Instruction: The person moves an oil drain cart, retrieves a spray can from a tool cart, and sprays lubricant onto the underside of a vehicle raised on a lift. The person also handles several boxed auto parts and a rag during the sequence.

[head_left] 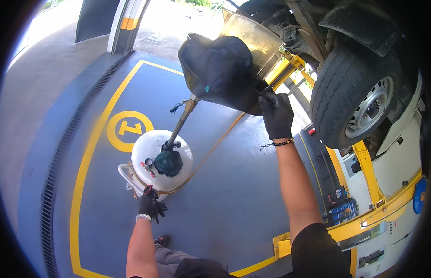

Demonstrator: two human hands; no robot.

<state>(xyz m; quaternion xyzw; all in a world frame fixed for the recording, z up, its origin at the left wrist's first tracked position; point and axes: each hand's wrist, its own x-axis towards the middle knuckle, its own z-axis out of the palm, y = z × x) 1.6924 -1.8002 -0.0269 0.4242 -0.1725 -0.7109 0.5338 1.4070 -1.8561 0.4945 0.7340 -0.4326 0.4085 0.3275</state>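
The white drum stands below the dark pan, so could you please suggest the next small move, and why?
I would probably settle the left hand firmly on the white handle: it is right there, some fingers spread, while the right hand grips the dark pan's edge, high above the white drum on a metal tube.

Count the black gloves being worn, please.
2: the left glove beside the white drum, the right glove at the edge of the dark basin. Both show plainly.
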